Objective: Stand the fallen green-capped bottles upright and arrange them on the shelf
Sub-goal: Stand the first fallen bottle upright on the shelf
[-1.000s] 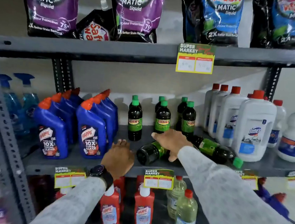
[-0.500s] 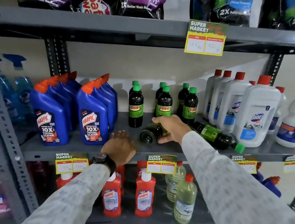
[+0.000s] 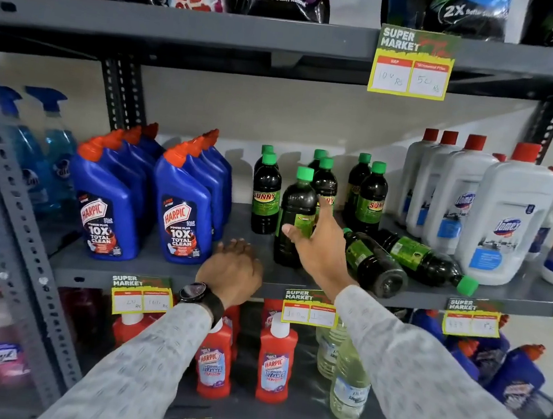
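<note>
Several dark green-capped bottles (image 3: pixel 265 196) stand upright at the back of the grey middle shelf (image 3: pixel 158 270). In front of them, another green-capped bottle (image 3: pixel 296 208) stands upright with my right hand (image 3: pixel 317 248) wrapped around its lower half. Right of that hand, two more bottles lie on their sides. The nearer fallen bottle (image 3: pixel 377 267) points its base at me. The other fallen bottle (image 3: pixel 423 258) points its green cap to the front right. My left hand (image 3: pixel 232 266) rests palm down on the shelf's front edge and holds nothing.
Blue Harpic bottles (image 3: pixel 181 212) crowd the shelf's left side and white Domex jugs (image 3: pixel 504 221) its right. Blue spray bottles (image 3: pixel 51 149) stand far left. Price tags (image 3: pixel 310 308) hang on the shelf edge. Red Harpic bottles (image 3: pixel 274 364) and clear bottles (image 3: pixel 348 383) fill the shelf below.
My right hand has raised the bottle it gripped from lying on its side to standing upright. My left hand has stayed on the shelf edge.
</note>
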Demonstrator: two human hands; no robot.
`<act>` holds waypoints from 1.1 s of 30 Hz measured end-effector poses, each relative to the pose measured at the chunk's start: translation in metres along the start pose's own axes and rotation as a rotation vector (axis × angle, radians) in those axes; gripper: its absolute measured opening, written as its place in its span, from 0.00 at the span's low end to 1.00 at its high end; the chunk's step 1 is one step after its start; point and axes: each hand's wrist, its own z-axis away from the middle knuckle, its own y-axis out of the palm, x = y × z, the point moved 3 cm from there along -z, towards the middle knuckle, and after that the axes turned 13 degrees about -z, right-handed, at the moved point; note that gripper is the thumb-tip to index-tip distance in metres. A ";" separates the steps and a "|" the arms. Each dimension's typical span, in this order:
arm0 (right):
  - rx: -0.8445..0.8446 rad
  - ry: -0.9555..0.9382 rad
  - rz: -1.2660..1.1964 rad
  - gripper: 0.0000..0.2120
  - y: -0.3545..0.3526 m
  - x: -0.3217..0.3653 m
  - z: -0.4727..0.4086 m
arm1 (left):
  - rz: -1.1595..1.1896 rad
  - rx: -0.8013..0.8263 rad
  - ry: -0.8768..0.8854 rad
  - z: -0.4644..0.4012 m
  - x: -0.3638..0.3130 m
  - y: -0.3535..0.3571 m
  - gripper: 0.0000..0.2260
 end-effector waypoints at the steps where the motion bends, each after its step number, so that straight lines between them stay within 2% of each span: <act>1: 0.009 -0.017 0.005 0.38 0.001 -0.002 0.001 | -0.003 0.005 -0.001 0.000 0.000 0.002 0.41; 6: 0.026 -0.041 0.068 0.39 0.007 -0.006 0.005 | 0.070 0.011 -0.036 0.004 0.000 -0.003 0.38; 9: 0.043 -0.017 0.014 0.41 0.008 -0.012 0.003 | 0.072 0.001 -0.041 0.005 0.000 -0.004 0.38; 12: 0.192 0.147 -0.288 0.40 0.009 -0.026 -0.006 | 0.201 0.020 -0.127 0.004 0.002 -0.005 0.33; 15: 0.304 0.255 -0.536 0.33 0.010 -0.036 -0.012 | 0.224 0.033 -0.129 0.005 0.000 -0.006 0.31; 20: 0.303 0.249 -0.440 0.26 0.012 -0.042 -0.012 | 0.201 0.065 -0.119 0.005 0.001 -0.008 0.32; 25: 0.212 0.185 -0.302 0.36 0.013 -0.036 -0.009 | 0.205 0.067 -0.120 0.006 0.002 -0.009 0.30; 27: 0.224 0.180 -0.318 0.37 0.013 -0.039 -0.010 | 0.210 0.074 -0.123 0.006 0.002 -0.010 0.32; 29: 0.259 0.195 -0.381 0.34 0.012 -0.042 -0.011 | 0.221 0.082 -0.128 0.006 0.001 -0.010 0.33; 33: 0.309 0.223 -0.483 0.30 0.009 -0.047 -0.013 | 0.237 0.075 -0.135 0.006 0.002 -0.009 0.29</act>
